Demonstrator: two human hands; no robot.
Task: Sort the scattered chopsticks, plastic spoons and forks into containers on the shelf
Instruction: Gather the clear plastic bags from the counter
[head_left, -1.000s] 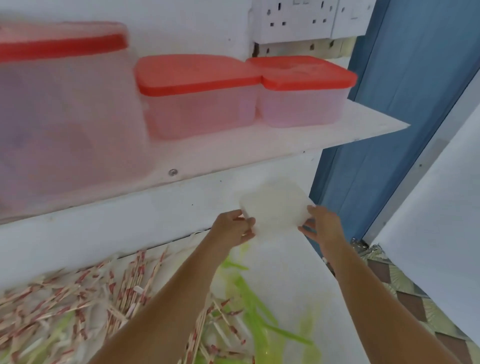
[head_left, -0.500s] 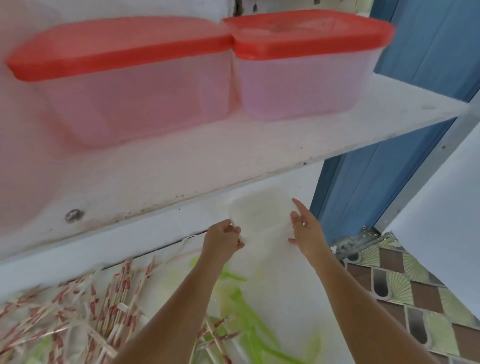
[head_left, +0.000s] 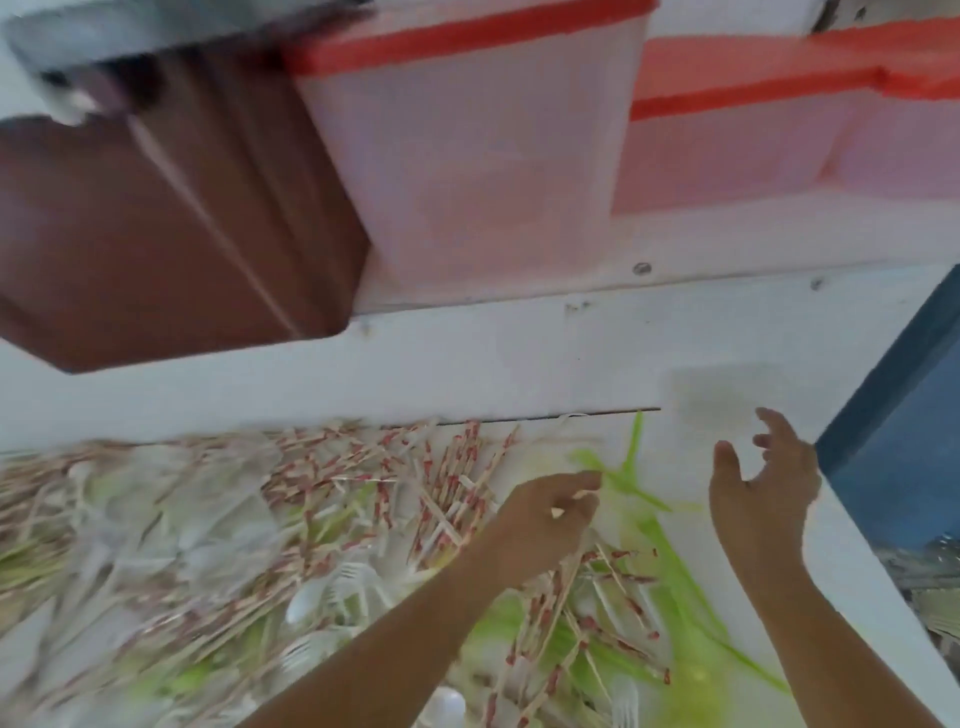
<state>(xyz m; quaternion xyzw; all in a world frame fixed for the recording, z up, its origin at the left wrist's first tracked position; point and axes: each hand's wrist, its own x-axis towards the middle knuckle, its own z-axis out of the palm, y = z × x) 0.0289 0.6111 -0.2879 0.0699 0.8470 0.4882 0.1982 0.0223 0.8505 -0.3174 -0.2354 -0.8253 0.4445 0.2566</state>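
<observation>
While the right hand (head_left: 761, 488) hovers with fingers spread apart, just at 6 o'clock of a clear tub (head_left: 722, 397) on the desk (head_left: 852, 597), the left hand (head_left: 548, 514) curls its fingers over the scattered chopsticks (head_left: 415, 493); blur hides whether they pinch one. White spoons and forks (head_left: 332, 592) lie mixed in toward 8 o'clock, and red-lidded containers (head_left: 467, 156) stand on the shelf (head_left: 727, 267) at 12 o'clock.

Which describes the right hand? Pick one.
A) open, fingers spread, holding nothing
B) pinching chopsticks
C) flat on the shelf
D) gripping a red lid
A: the right hand has its fingers spread and nothing in it, near the translucent container.
</observation>
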